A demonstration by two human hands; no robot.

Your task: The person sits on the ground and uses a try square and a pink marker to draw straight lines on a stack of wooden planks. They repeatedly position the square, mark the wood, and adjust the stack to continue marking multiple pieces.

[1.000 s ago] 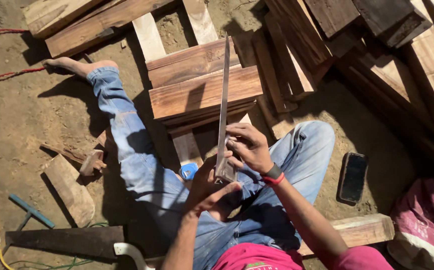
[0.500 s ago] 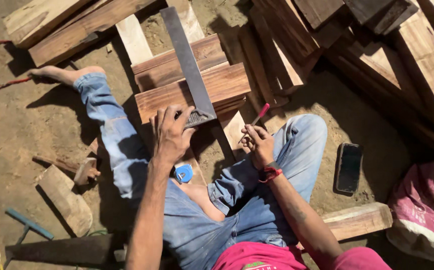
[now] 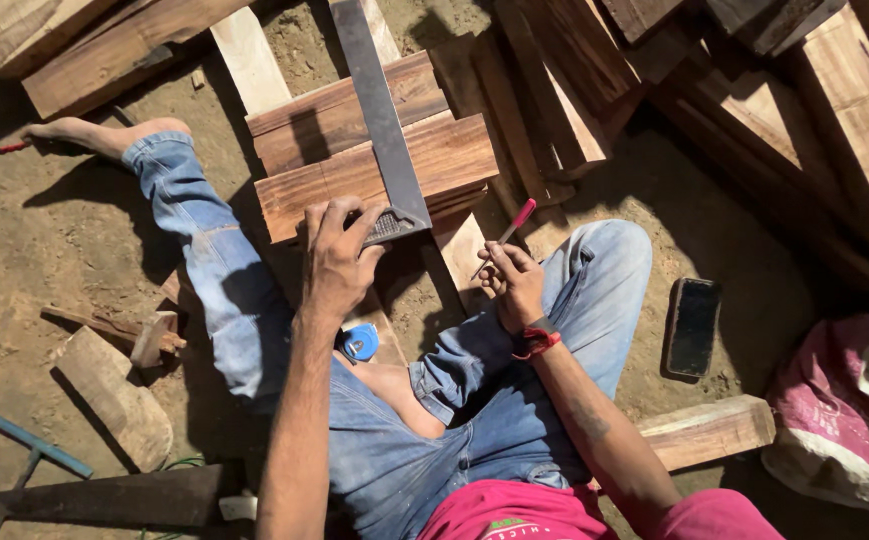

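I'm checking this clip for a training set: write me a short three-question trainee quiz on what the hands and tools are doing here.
1. True or false: the left hand presses a metal try square onto the wooden board.
2. What does the right hand hold?
A. a red pencil
B. a chisel
C. a phone
3. Fill in: the blue tape measure lies between the person's ____.

Key:
1. True.
2. A.
3. Legs, on the ground just below the left hand.

Square point(image 3: 379, 120) lies on plank point(image 3: 374, 175); phone point(image 3: 693, 326) well right.
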